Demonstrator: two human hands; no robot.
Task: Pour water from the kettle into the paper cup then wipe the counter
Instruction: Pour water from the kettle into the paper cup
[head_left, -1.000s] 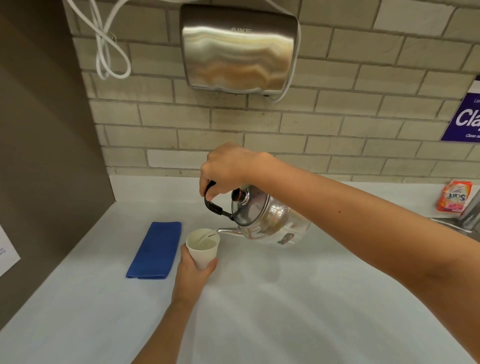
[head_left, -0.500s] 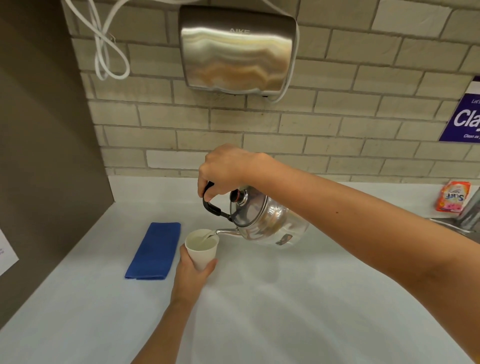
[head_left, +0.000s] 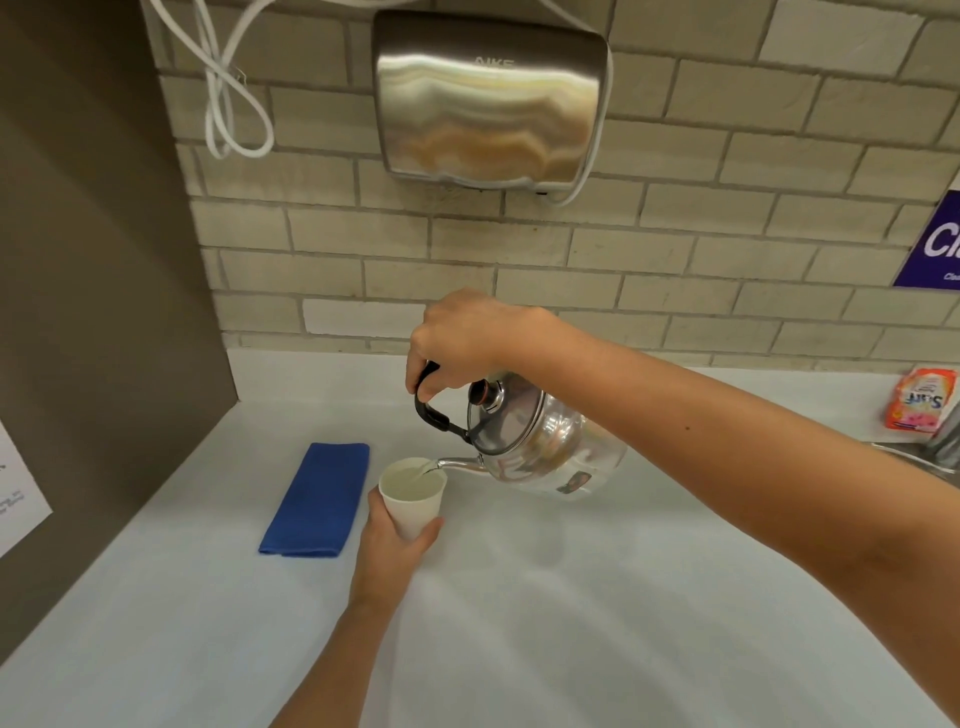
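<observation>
My right hand (head_left: 462, 338) grips the black handle of a shiny steel kettle (head_left: 545, 447), which is tilted to the left above the white counter (head_left: 571, 623). Its spout hangs over the rim of a white paper cup (head_left: 413, 499), and a thin stream of water runs into the cup. My left hand (head_left: 389, 551) is wrapped around the cup from below and holds it slightly tilted, just above the counter. A folded blue cloth (head_left: 317, 499) lies flat on the counter to the left of the cup.
A steel hand dryer (head_left: 488, 98) hangs on the brick wall above, with a white cord (head_left: 228, 104) looped beside it. A dark side panel (head_left: 93, 312) closes off the left. An orange detergent packet (head_left: 922, 405) and a sink edge (head_left: 924, 457) are at far right.
The kettle and cup have held nearly the same pose while water keeps flowing. The water level in the cup looks higher than a second ago.
</observation>
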